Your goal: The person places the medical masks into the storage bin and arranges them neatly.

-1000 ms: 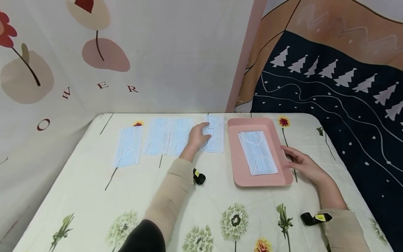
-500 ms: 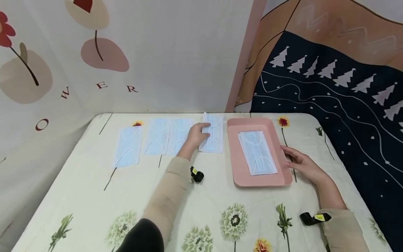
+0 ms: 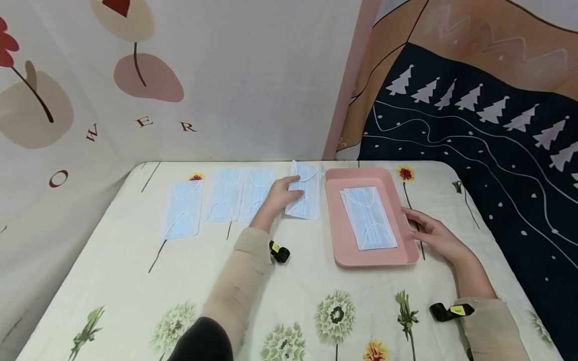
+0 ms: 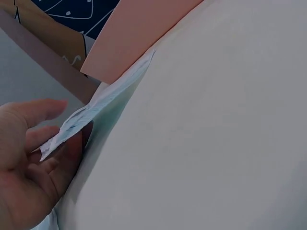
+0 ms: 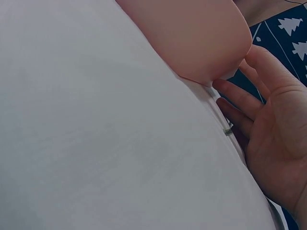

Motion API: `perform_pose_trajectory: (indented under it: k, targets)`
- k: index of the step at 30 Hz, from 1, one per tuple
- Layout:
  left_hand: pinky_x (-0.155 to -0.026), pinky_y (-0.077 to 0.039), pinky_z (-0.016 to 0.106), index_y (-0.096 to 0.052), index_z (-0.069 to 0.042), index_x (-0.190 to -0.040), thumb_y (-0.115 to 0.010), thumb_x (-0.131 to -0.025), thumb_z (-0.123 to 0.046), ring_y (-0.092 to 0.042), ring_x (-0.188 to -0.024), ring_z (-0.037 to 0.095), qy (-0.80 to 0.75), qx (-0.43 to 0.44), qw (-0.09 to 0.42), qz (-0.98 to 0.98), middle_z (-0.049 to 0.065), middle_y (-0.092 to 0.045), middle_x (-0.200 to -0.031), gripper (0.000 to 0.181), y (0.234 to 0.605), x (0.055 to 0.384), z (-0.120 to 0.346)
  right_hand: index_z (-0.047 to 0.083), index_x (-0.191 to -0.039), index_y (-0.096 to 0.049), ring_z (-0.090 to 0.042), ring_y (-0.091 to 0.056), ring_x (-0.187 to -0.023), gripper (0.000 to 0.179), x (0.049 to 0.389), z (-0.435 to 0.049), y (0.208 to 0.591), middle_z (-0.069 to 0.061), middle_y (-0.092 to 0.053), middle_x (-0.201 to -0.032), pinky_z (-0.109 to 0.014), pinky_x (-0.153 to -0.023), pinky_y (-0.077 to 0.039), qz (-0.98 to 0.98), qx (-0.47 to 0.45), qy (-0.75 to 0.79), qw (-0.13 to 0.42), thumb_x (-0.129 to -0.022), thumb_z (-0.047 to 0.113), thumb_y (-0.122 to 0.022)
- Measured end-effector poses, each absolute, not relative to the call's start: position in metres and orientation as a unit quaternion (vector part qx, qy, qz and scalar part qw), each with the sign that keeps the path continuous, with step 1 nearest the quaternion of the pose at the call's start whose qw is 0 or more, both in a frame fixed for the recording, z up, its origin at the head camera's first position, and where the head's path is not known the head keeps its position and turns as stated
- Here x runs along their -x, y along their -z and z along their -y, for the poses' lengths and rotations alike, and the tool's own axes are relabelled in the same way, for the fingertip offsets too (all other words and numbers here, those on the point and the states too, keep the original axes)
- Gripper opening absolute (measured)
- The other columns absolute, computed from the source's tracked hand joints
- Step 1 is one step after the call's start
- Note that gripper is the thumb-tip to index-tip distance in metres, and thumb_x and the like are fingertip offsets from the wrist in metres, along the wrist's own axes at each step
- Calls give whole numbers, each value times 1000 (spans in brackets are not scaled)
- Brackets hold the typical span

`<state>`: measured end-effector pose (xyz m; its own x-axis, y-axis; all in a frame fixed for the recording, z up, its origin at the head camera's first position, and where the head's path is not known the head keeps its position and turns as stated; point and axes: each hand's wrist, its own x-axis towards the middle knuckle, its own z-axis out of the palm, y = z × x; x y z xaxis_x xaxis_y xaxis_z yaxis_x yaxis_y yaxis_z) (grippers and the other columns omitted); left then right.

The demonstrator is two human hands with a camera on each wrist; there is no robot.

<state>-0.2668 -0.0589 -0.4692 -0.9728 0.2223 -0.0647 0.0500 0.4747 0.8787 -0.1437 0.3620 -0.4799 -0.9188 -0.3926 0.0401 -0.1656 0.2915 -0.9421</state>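
Note:
In the head view my left hand [image 3: 281, 194] is at the left edge of a pale blue disposable face mask [image 3: 309, 193] with white ear loops. The left wrist view shows this mask [image 4: 103, 103] tilted up off the cloth, its near edge between the fingers of my left hand [image 4: 36, 158]. To the right, a pink tray [image 3: 336, 235] holds a small stack of the same masks [image 3: 370, 220]. My right hand [image 3: 435, 238] rests against the tray's right rim, its fingers loosely extended. In the right wrist view the fingertips touch the tray's underside edge [image 5: 201, 48].
Three more masks lie left of my left hand: one mask [image 3: 182, 210] apart at the far left, then two side by side, a middle mask [image 3: 225, 195] and a nearer mask [image 3: 257, 193]. A flowered cloth covers the table [image 3: 311, 281]. Printed curtains hang behind it.
The mask at my left hand has shifted slightly left, and its left edge has come up from the cloth. My right hand and the tray have stayed in place.

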Motion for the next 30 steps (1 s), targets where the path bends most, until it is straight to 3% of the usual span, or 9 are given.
perform_pose_trajectory:
  k: [6,19,30]
  targets:
    - [-111,-24,42,-50,-9,-139,-76,-80,-10,-31,-137,29,-512,-76,100,-850,11,-43,-145,65,467,259,59,0,-147,-32,5,-37,-125,58,143,-362,480,4,-37,-148,-9,-97,-31,-800,169,566,102,-95,6,-58]
    - [-112,-22,40,-47,-9,-142,-78,-77,-4,-28,-137,33,-517,-77,69,-849,19,-36,-148,72,462,253,58,-2,-147,-32,6,-35,-126,58,142,-360,476,4,-36,-149,-9,-97,-31,-795,173,572,100,-95,4,-57]
    - [-104,-35,46,-46,-16,-144,-76,-78,-4,-29,-136,38,-571,-72,58,-816,17,-25,-154,73,447,241,55,-1,-147,-33,6,-35,-125,58,142,-360,477,5,-37,-148,-9,-97,-30,-799,163,570,101,-95,4,-58]
